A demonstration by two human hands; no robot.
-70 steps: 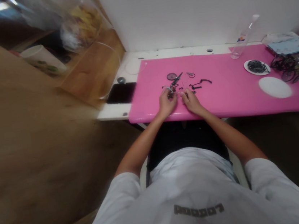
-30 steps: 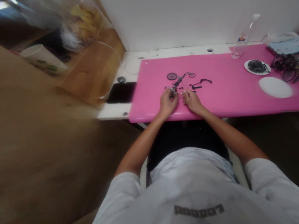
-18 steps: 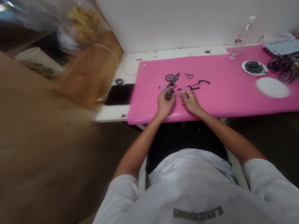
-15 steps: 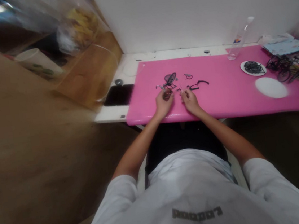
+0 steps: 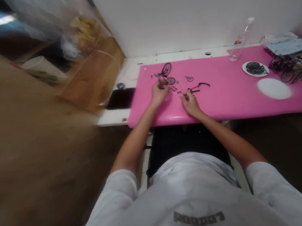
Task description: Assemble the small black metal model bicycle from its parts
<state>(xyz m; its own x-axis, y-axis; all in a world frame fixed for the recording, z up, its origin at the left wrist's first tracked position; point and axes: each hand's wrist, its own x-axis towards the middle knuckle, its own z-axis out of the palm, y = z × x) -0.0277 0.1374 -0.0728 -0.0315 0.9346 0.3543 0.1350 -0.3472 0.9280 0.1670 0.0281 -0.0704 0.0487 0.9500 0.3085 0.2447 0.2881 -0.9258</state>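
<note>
My left hand (image 5: 159,94) is closed round the frame of a small model bicycle (image 5: 164,75), held tilted with one spoked wheel raised. A second dark wheel (image 5: 171,81) shows just beside the fingers; whether it is attached, I cannot tell. My right hand (image 5: 190,103) is pinched low over the mat, and anything between its fingertips is too small to make out. Near that hand lie black frame parts (image 5: 194,88), including a curved strip (image 5: 204,83). A small angular part (image 5: 174,88) rests between the hands, and a grey looped part (image 5: 189,78) lies farther back.
A pink mat (image 5: 221,100) covers the table. On the right are a plate (image 5: 245,73) of black parts, a white disc (image 5: 274,88), several model bicycles (image 5: 286,70) and a clear bottle (image 5: 239,45). A dark flat tablet-like object (image 5: 121,99) lies left.
My left hand has moved left and away from me, turning the bicycle so its wheel stands more upright. The right hand has stayed nearly in place, so the hands are farther apart.
</note>
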